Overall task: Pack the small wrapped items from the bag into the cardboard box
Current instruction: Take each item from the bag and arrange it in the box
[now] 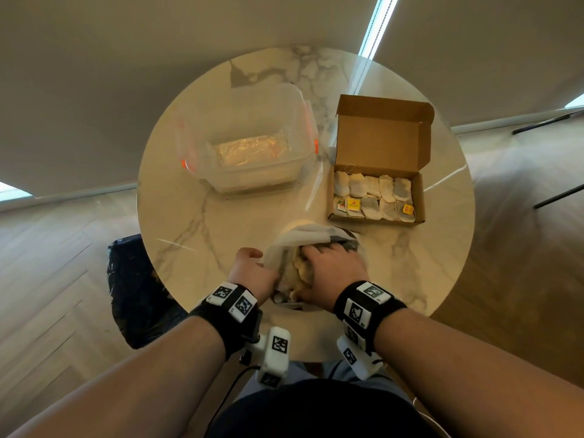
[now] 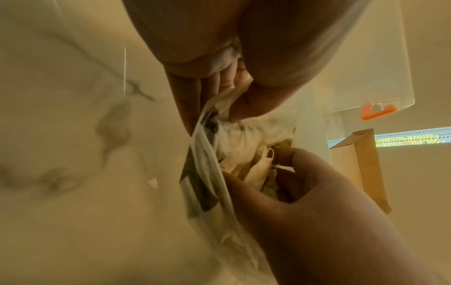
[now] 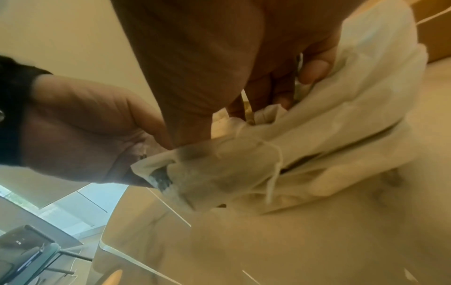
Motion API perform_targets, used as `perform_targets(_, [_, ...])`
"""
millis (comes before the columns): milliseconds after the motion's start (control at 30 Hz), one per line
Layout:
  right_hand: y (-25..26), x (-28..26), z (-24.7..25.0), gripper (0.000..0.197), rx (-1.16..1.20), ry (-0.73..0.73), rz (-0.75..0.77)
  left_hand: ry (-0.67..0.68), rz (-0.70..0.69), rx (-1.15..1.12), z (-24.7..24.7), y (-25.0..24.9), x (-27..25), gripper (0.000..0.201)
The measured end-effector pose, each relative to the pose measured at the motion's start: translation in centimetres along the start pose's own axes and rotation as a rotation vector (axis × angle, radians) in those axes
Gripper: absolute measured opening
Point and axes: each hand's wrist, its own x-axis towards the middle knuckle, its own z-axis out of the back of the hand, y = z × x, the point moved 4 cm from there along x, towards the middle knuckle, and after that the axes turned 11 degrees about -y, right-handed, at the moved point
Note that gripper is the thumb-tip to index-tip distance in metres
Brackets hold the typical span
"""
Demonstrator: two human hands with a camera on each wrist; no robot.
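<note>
The bag, crumpled white plastic with dark print, lies at the round table's near edge. The left hand pinches its rim; the right hand curls around tea bags inside. The cardboard box, half-filled, stands just beyond.

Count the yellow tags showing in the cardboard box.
2, both in the cardboard box's near row: left yellow tag, right yellow tag. More may be hidden under the tea bags.
</note>
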Motion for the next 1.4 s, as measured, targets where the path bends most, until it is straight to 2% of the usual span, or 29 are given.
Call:
perform_targets(100, [-0.5, -0.4, 0.1, 0.075, 0.032, -0.085, -0.007, 0.0, 0.052, -0.039, -0.4, 1.1, 1.1, 0.034])
perform_targets(200, [-0.7, -1.2, 0.2, 0.063, 0.044, -0.166, 0.02, 0.03, 0.062, -0.074, -2.1, 3.9, 4.0, 0.035])
perform_targets(300, [-0.7, -1.6, -0.4, 0.058, 0.033, -0.116, -0.004, 0.069, 0.05, -0.074, -2.5, 3.3, 3.5, 0.047])
perform_targets(367, [-0.6, -1.5, -0.9, 0.062, 0.027, -0.075, -0.041, 0.102, 0.034, -0.065, -1.9, 1.1, 0.8, 0.067])
perform_targets(400, [-0.4, -1.4, -1.1, 0.061, 0.032, -0.059, -0.044, 0.12, -0.001, -0.049, -1.7, 0.5, 0.0, 0.07])
perform_targets(500, [-0.1, -1.0, -1.7, 0.051, 0.097, -0.016, -0.049, 0.103, -0.054, -0.043, -1.5, 0.1, -0.7, 0.052])
perform_targets(600, [-0.7, -0.8, -1.8, 0.044, 0.15, -0.025, -0.088, 0.096, 0.001, -0.198, -1.9, 0.7, -0.2, 0.061])
perform_targets(700, [-1.3, -1.0, -1.7, 0.051, 0.275, -0.02, -0.158, 0.127, 0.016, -0.296, -2.0, 0.1, -0.6, 0.066])
perform_targets(867, [-2.5, -1.5, -1.5, 0.048, 0.484, -0.02, -0.264, 0.163, -0.013, -0.281, -2.0, 0.1, -0.5, 0.068])
perform_targets(1067, [-4.0, -1.9, 1.2, 0.052, 0.561, -0.073, -0.205, 0.125, -0.105, -0.107, -1.8, 1.6, 2.5, 0.063])
perform_targets(1233, [-5.2, -2.8, 4.4, 0.039, 0.627, -0.151, -0.154, 0.075, -0.227, 0.005, 0.1, -1.4, 0.0, 0.042])
perform_targets(1333, [-5.8, -3.3, 6.3, 0.036, 0.764, -0.182, -0.162, 0.019, -0.318, 0.037, 1.1, -2.8, -0.8, 0.044])
perform_targets(1400, [-6.4, -3.4, 7.4, 0.044, 0.883, -0.186, -0.188, -0.033, -0.41, 0.035, 2.0, -4.3, -1.5, 0.048])
